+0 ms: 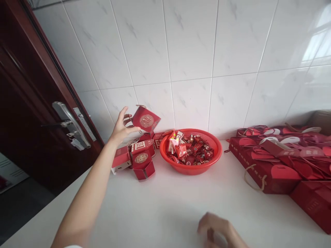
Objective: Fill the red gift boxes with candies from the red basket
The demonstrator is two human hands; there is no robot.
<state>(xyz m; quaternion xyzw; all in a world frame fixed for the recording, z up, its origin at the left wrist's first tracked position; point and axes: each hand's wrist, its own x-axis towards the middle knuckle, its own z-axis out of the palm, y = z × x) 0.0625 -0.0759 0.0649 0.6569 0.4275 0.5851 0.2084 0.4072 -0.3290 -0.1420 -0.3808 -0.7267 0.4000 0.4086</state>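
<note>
My left hand (121, 127) is raised in front of the tiled wall, thumb and fingers closed on a red gift box (146, 120). The box is tilted, with a round gold emblem on its face and a cord at its top. Below it, several similar red boxes (142, 162) lie heaped on the white table, one on its side with its flaps out. Low in the view, my right hand (219, 227) hovers over the table, blurred, its fingers loosely bent and apart with nothing visible in them.
A red plastic basket (191, 169) of wrapped candies (192, 150) stands against the wall (191, 51), right of the heap. Farther right, large red boxes with rope handles (261, 165) are stacked on the table (144, 213). At left is a dark door (33, 103) with a metal handle.
</note>
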